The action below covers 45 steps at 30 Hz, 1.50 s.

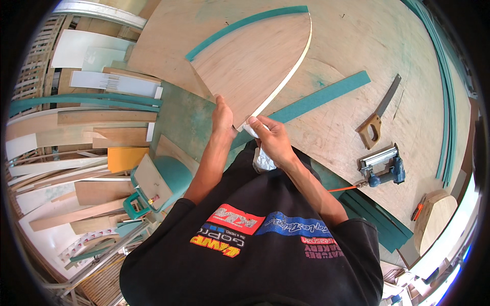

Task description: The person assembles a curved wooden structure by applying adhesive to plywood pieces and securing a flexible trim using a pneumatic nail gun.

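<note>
A pointed, curved wooden panel point(240, 71) leans out over the worktable from my hands. Along its far left edge runs a teal strip point(245, 26), and its right edge carries a narrow white band point(290, 76). My left hand point(222, 116) grips the panel by its near left edge, thumb and fingers closed on it. At the panel's near corner, my right hand point(274, 142) pinches a crumpled white cloth or paper point(264, 161) against the white edge. Part of that white piece hangs below the fingers; the rest is hidden in them. A loose teal strip point(326, 96) lies under the panel.
On the table point(337, 46) to the right lie a handsaw point(371, 130), a nail gun point(398, 168) with an orange hose point(343, 189), a red knife point(418, 210) and a rounded wood block point(435, 219). Teal boards point(375, 219) sit lower right; stacked wood offcuts point(102, 118) fill the left.
</note>
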Each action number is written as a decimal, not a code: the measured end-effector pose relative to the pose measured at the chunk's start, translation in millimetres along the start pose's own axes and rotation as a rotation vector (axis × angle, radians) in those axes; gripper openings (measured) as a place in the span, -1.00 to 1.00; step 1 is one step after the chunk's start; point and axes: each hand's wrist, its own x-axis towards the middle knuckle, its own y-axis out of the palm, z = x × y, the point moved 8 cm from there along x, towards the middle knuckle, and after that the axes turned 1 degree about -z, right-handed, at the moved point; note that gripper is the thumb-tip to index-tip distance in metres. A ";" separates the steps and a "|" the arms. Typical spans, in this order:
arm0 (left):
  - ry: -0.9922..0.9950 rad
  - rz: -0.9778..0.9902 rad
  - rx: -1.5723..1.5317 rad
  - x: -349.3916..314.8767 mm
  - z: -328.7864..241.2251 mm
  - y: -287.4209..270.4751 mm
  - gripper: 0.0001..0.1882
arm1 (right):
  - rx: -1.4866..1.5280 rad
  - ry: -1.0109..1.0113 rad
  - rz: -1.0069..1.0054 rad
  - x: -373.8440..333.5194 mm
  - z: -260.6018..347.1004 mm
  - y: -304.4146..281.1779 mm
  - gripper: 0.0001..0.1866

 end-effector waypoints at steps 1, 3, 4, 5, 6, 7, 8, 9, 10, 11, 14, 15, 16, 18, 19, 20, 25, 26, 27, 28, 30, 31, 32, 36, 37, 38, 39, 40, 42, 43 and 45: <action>0.001 -0.013 -0.012 1.7 1.4 -2.2 -0.39 | -0.029 -0.013 -0.007 0.2 0.8 0.2 -0.60; 0.000 -0.020 0.000 2.6 1.6 -1.8 -0.39 | -0.088 -0.037 -0.022 1.1 4.5 -0.4 -0.60; -0.002 -0.023 0.006 1.7 0.8 0.0 -0.39 | -0.077 -0.029 -0.011 2.4 3.5 -0.7 -0.60; -0.016 -0.026 0.005 0.2 0.2 1.3 -0.39 | -0.066 -0.022 0.000 3.9 2.0 -1.6 -0.60; -0.022 -0.029 0.001 -1.5 -3.0 1.6 -0.39 | -0.057 -0.018 0.018 5.5 1.9 -1.2 -0.59; -0.029 -0.033 -0.002 -2.9 -5.0 1.8 -0.39 | -0.053 -0.009 0.003 6.2 1.6 -3.6 -0.59; -0.032 -0.027 -0.001 -3.9 -6.0 3.0 -0.39 | -0.049 0.001 -0.012 6.5 1.3 -6.5 -0.60; -0.034 -0.023 0.001 -4.9 -6.9 3.2 -0.39 | -0.044 0.011 -0.026 7.2 1.0 -8.0 -0.60; -0.037 -0.017 0.003 -5.4 -7.8 3.4 -0.39 | -0.047 0.006 -0.023 8.2 3.0 -7.7 -0.60; -0.034 -0.019 0.007 -5.1 -9.3 3.0 -0.39 | -0.049 0.000 -0.021 9.2 6.2 -7.3 -0.59; -0.031 -0.010 0.003 -6.5 -10.3 3.0 -0.39 | -0.022 -0.007 -0.048 10.6 7.5 -8.8 -0.59; -0.029 0.005 -0.005 -6.8 -12.0 4.3 -0.40 | -0.006 -0.012 -0.063 12.7 8.4 -9.9 -0.58; -0.026 0.020 -0.013 -7.1 -13.6 6.1 -0.40 | -0.001 -0.015 -0.065 14.9 10.2 -12.9 -0.58; -0.037 0.009 0.000 -8.7 -14.9 7.3 -0.40 | 0.009 -0.018 -0.070 18.2 13.2 -22.7 -0.57; -0.044 0.003 0.007 -9.8 -14.4 6.8 -0.40 | 0.003 0.004 -0.070 19.2 12.7 -24.0 -0.57; -0.031 0.014 0.010 -9.4 -13.8 4.6 -0.38 | 0.021 0.005 -0.104 20.2 12.2 -28.5 -0.56; -0.030 -0.014 0.068 0.4 -9.7 -10.5 -0.34 | 0.023 -0.028 -0.176 37.1 17.3 -53.2 -0.57; -0.025 -0.016 0.060 3.5 -9.0 -15.1 -0.34 | 0.003 -0.020 -0.171 38.5 19.4 -55.2 -0.58; -0.018 -0.021 0.049 4.1 -10.3 -17.7 -0.34 | 0.020 -0.028 -0.173 39.4 23.5 -57.5 -0.58; -0.011 -0.025 0.039 4.4 -11.0 -19.4 -0.34 | 0.036 -0.036 -0.175 40.1 27.7 -59.5 -0.58; -0.031 -0.045 0.049 -2.7 -15.4 -17.0 -0.36 | 0.059 -0.035 -0.183 43.8 32.5 -65.5 -0.58; -0.039 -0.053 0.055 -6.5 -18.2 -14.6 -0.38 | 0.066 -0.027 -0.190 46.6 33.1 -69.8 -0.58; -0.041 -0.040 0.061 -5.9 -18.0 -14.4 -0.38 | 0.073 -0.019 -0.196 49.8 33.3 -74.7 -0.57; -0.038 -0.015 0.061 -3.5 -20.0 -22.9 -0.38 | 0.131 -0.028 -0.171 58.1 39.5 -82.7 -0.60; -0.041 -0.011 0.057 -2.5 -19.4 -24.7 -0.39 | 0.142 -0.018 -0.181 59.7 39.9 -84.8 -0.61; -0.036 -0.005 0.056 0.9 -18.3 -28.4 -0.39 | 0.153 -0.009 -0.190 62.2 40.2 -87.1 -0.62; -0.032 0.002 0.056 4.6 -17.1 -32.2 -0.39 | 0.165 0.000 -0.201 64.2 40.7 -89.7 -0.63; -0.029 0.009 0.055 7.9 -16.2 -35.7 -0.39 | 0.162 -0.002 -0.209 65.9 42.5 -91.6 -0.63; -0.016 0.009 0.080 11.0 -16.7 -42.9 -0.39 | 0.160 -0.005 -0.223 69.2 46.1 -94.4 -0.63; -0.010 0.008 0.094 11.7 -17.7 -45.0 -0.39 | 0.152 -0.004 -0.222 71.0 46.8 -96.8 -0.63; -0.031 0.009 0.082 14.0 -17.2 -48.0 -0.39 | 0.137 -0.002 -0.218 75.3 46.1 -101.8 -0.63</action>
